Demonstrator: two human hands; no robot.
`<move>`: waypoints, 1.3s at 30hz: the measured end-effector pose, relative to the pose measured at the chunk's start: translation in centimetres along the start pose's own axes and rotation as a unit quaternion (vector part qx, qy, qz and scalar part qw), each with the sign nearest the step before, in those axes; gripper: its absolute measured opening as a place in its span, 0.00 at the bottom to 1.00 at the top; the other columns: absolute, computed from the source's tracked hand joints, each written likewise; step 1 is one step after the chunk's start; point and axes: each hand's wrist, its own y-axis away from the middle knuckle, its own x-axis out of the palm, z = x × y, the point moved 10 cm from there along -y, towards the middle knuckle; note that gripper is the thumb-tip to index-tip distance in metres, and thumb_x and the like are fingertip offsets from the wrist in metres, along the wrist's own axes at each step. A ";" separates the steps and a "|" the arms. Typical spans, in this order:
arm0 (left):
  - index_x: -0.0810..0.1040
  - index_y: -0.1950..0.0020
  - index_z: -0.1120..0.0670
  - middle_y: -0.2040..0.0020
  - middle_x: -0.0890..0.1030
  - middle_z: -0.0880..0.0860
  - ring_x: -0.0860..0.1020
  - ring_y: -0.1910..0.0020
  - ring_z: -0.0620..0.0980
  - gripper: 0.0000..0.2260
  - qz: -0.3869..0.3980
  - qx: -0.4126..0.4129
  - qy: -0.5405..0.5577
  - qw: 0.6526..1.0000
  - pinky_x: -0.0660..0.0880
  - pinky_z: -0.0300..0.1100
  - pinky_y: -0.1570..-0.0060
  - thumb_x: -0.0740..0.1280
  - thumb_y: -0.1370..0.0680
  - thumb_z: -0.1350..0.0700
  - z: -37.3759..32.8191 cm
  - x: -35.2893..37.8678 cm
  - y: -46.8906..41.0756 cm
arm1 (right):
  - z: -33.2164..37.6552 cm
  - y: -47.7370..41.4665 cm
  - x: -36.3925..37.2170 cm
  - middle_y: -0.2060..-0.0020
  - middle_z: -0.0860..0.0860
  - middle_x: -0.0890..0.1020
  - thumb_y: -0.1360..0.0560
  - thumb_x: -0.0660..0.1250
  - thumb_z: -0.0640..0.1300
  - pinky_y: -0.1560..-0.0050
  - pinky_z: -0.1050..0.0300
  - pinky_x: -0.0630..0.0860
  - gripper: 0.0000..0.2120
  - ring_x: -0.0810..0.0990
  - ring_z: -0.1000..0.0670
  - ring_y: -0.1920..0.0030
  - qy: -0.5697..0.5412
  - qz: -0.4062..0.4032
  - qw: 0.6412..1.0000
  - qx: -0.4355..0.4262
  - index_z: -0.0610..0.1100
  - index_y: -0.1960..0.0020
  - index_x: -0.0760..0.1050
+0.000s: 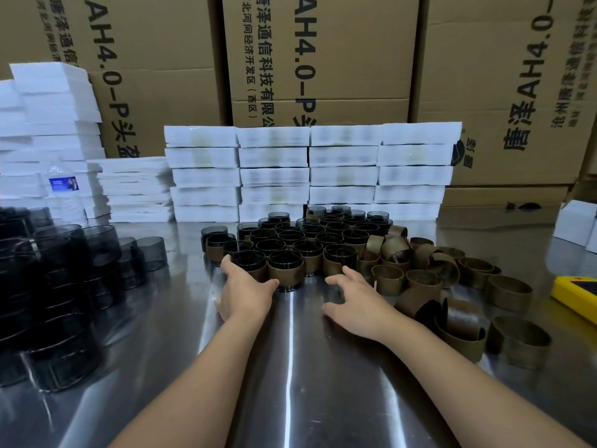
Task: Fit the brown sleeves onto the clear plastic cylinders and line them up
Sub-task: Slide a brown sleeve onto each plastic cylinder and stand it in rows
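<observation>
Several smoky clear cylinders wearing brown sleeves stand packed in rows (300, 240) at the middle of the steel table. My left hand (245, 291) lies against the front-left sleeved cylinder (286, 270), thumb touching its brown band, fingers reaching along the neighbour on the left. My right hand (352, 302) hovers just in front of the rows with fingers spread and holds nothing. Loose brown sleeves (452, 286) lie heaped to the right of it. Bare cylinders (64, 270) are stacked at the left.
White foam trays (307, 173) are stacked behind the rows, with cardboard boxes (323, 59) behind them. A water bottle (63, 189) stands at the back left. A yellow device (575, 294) lies at the right edge. A small white box (578, 226) sits above it.
</observation>
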 end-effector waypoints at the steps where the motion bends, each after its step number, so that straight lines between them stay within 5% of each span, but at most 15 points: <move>1: 0.52 0.24 0.55 0.36 0.77 0.56 0.75 0.36 0.57 0.43 0.003 0.003 -0.004 1.000 0.64 0.51 0.35 0.76 0.29 0.52 -0.1 0.1 0.0 | -0.1 0.0 0.0 0.23 0.50 0.48 0.25 0.65 0.52 0.28 0.52 0.55 0.28 0.52 0.47 0.24 0.000 0.000 1.000 0.001 0.53 0.27 0.61; 4: 0.48 0.22 0.53 0.48 0.80 0.51 0.76 0.40 0.56 0.46 0.025 0.011 0.016 0.999 0.68 0.51 0.37 0.76 0.29 0.54 -0.1 0.9 0.1 | -0.1 -0.1 0.2 0.23 0.50 0.49 0.25 0.65 0.52 0.28 0.52 0.55 0.28 0.53 0.47 0.24 0.001 0.004 1.000 -0.001 0.53 0.27 0.62; 10: 0.44 0.21 0.56 0.29 0.69 0.58 0.66 0.29 0.59 0.47 0.075 -0.005 0.071 0.995 0.64 0.54 0.30 0.74 0.29 0.51 -0.4 1.0 -0.6 | -0.2 -0.2 0.5 0.23 0.51 0.49 0.25 0.65 0.52 0.28 0.53 0.54 0.27 0.51 0.47 0.24 0.008 0.007 1.000 -0.003 0.53 0.28 0.63; 13: 0.52 0.22 0.53 0.29 0.69 0.56 0.65 0.29 0.58 0.39 0.000 0.040 -0.093 0.995 0.60 0.54 0.30 0.69 0.27 0.46 -2.3 -3.4 -0.8 | -0.2 -0.2 0.6 0.23 0.51 0.49 0.25 0.65 0.53 0.28 0.52 0.54 0.26 0.51 0.47 0.24 0.015 0.006 1.000 -0.004 0.53 0.28 0.63; 15: 0.62 0.27 0.50 0.32 0.72 0.54 0.66 0.31 0.58 0.31 -0.027 0.081 -0.257 0.963 0.55 0.60 0.31 0.66 0.26 0.42 -3.9 -5.8 -0.1 | -0.1 -0.3 0.7 0.23 0.51 0.50 0.25 0.64 0.53 0.28 0.51 0.53 0.26 0.51 0.47 0.24 0.024 0.007 1.000 -0.005 0.54 0.29 0.64; 19: 0.71 0.33 0.46 0.31 0.72 0.53 0.62 0.27 0.59 0.23 0.076 -0.001 -0.396 0.915 0.45 0.74 0.34 0.60 0.24 0.35 -2.5 -7.7 0.4 | 0.4 -0.1 0.7 0.24 0.51 0.51 0.25 0.63 0.54 0.28 0.52 0.54 0.25 0.51 0.48 0.24 0.032 0.007 0.999 -0.014 0.53 0.29 0.65; 25: 0.72 0.30 0.58 0.28 0.70 0.58 0.69 0.30 0.57 0.27 0.143 0.014 -0.350 0.926 0.66 0.46 0.33 0.55 0.19 0.40 -1.2 -10.7 0.5 | 1.0 0.3 0.7 0.24 0.50 0.53 0.23 0.62 0.54 0.28 0.52 0.54 0.24 0.51 0.46 0.25 0.053 0.018 0.998 -0.022 0.53 0.29 0.65; 34: 0.73 0.31 0.60 0.35 0.76 0.61 0.73 0.36 0.58 0.28 0.166 -0.024 -0.307 0.937 0.67 0.45 0.37 0.58 0.20 0.40 0.3 -11.3 0.4 | 1.6 0.6 0.8 0.25 0.50 0.55 0.23 0.60 0.53 0.28 0.53 0.53 0.24 0.51 0.47 0.25 0.069 0.029 0.997 -0.035 0.51 0.28 0.63; 39: 0.76 0.36 0.61 0.53 0.81 0.59 0.77 0.59 0.54 0.26 0.191 0.006 -0.311 0.931 0.74 0.43 0.48 0.58 0.20 0.40 -0.3 -9.5 0.7 | 1.9 0.8 0.6 0.26 0.51 0.56 0.22 0.61 0.53 0.29 0.54 0.54 0.23 0.52 0.48 0.26 0.071 0.026 0.996 -0.039 0.51 0.28 0.64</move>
